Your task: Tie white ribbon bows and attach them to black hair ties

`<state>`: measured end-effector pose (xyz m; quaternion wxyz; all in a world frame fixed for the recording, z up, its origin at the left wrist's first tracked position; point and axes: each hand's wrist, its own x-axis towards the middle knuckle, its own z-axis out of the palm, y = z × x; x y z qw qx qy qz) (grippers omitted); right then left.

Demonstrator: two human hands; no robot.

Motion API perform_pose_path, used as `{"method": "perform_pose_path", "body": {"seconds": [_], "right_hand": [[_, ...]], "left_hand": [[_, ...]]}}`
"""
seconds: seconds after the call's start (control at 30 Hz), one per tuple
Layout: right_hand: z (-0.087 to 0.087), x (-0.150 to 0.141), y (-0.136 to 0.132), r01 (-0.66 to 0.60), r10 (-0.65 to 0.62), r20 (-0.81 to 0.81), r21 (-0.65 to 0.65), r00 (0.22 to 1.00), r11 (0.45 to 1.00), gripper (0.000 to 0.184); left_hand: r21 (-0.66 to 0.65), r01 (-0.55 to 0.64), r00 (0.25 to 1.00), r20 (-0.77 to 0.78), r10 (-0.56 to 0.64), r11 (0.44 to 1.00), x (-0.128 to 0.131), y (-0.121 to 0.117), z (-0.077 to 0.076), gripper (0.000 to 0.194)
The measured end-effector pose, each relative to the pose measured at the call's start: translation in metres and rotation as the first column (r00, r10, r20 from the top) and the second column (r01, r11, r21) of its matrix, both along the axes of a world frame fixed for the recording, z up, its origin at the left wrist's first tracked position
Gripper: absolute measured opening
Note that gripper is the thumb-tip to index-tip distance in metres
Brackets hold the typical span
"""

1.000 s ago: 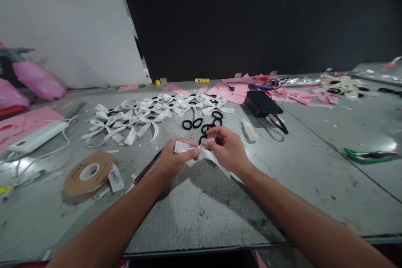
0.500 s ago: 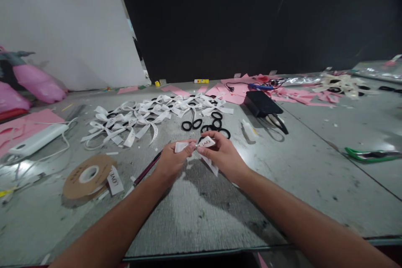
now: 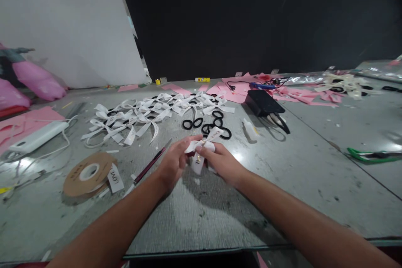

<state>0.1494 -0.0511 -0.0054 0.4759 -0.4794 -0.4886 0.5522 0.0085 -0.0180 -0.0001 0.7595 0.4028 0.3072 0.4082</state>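
Observation:
Between my two hands is a white printed ribbon bow [image 3: 198, 163], its tails hanging down and one end sticking up to the right. My left hand [image 3: 174, 161] is closed on the bow's left side. My right hand [image 3: 222, 161] pinches the bow near its middle with the thumb in front; its other fingers are mostly hidden behind the ribbon. Just beyond my hands lie several black hair ties [image 3: 216, 123]. A dark red pen-like craft knife [image 3: 150, 166] rests beside my left hand.
Many white ribbon bows [image 3: 150, 111] with black ties lie behind. To the left are a ribbon spool [image 3: 84, 176] and a white power strip [image 3: 39, 137]. Rightward are a small white bottle [image 3: 250, 130], a black box [image 3: 263, 102], green-handled pliers or snips [image 3: 370, 155] and pink paper scraps [image 3: 235, 92].
The ribbon has turned in my hands: a tail now hangs in front and one end points up. My right thumb has shifted onto the bow's middle.

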Motion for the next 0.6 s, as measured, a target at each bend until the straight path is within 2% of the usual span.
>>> {"method": "perform_pose_path", "body": {"seconds": [0.07, 0.13, 0.2, 0.27, 0.37, 0.47, 0.6], "right_hand": [[0.001, 0.005, 0.001, -0.021, 0.022, 0.030, -0.041, 0.999, 0.999, 0.024], [0.002, 0.008, 0.000, -0.111, 0.117, 0.045, -0.118, 0.992, 0.987, 0.017], [0.004, 0.009, -0.002, -0.194, 0.204, 0.031, -0.197, 0.979, 0.961, 0.010], [0.006, 0.008, -0.003, -0.214, 0.226, 0.024, -0.230, 0.974, 0.949, 0.004], [0.011, 0.008, -0.003, -0.196, 0.208, 0.028, -0.229, 0.978, 0.954, 0.015], [0.015, 0.011, -0.003, -0.180, 0.177, -0.031, -0.202, 0.984, 0.963, 0.018], [0.018, 0.018, -0.003, -0.287, 0.279, -0.078, -0.125, 0.957, 0.950, 0.017]], "left_hand": [[0.106, 0.043, 0.996, -0.078, -0.035, 0.993, -0.006, 0.004, 0.003, 0.056], [0.203, 0.143, 0.968, -0.234, -0.094, 0.969, -0.011, 0.006, 0.006, 0.047], [0.239, 0.270, 0.920, -0.351, -0.177, 0.933, -0.013, 0.007, 0.007, 0.042], [0.264, 0.324, 0.895, -0.396, -0.204, 0.909, -0.012, 0.007, 0.005, 0.040], [0.320, 0.277, 0.892, -0.437, -0.119, 0.906, -0.010, 0.011, -0.001, 0.038], [0.365, 0.216, 0.879, -0.476, -0.017, 0.906, -0.012, 0.017, -0.005, 0.034], [0.373, 0.204, 0.866, -0.500, 0.010, 0.905, -0.019, 0.025, -0.005, 0.036]]}}
